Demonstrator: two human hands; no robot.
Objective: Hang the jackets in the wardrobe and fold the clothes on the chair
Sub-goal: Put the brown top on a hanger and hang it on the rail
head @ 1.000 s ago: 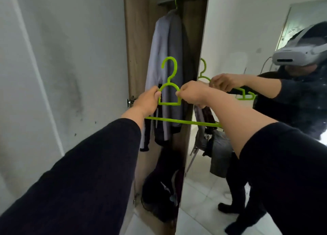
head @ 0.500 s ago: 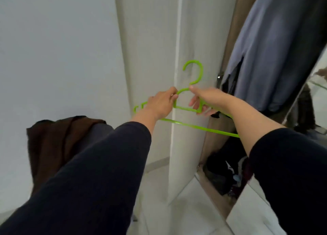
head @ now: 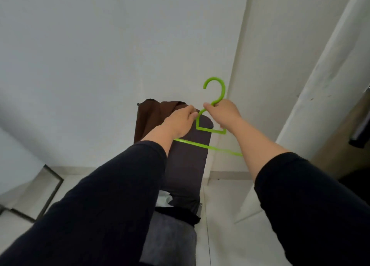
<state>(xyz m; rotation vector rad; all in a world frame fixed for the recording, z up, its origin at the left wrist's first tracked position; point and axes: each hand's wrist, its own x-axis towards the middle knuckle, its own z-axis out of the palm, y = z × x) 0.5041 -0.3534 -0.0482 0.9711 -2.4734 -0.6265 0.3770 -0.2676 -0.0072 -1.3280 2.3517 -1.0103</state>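
Note:
I hold a bright green plastic hanger (head: 212,131) with both hands, hook pointing up. My left hand (head: 180,123) grips its left shoulder. At the base of the hook my right hand (head: 222,114) is closed around the neck. Behind the hanger stands a chair (head: 188,161) against the white wall. A brown jacket (head: 150,117) is draped over the chair's back on the left, and dark grey clothes (head: 174,235) with a bit of white cloth (head: 163,199) lie on the seat. My left sleeve hides part of the chair.
A white wardrobe side panel (head: 312,97) runs up the right side, with the dark wardrobe opening (head: 358,137) at the far right edge. A dark metal frame (head: 50,193) stands on the pale tiled floor at lower left.
My view has swung left, away from the wardrobe and its hanging grey coat, to face the chair. Both hands carried the green hanger along, and it is now in front of the chair back.

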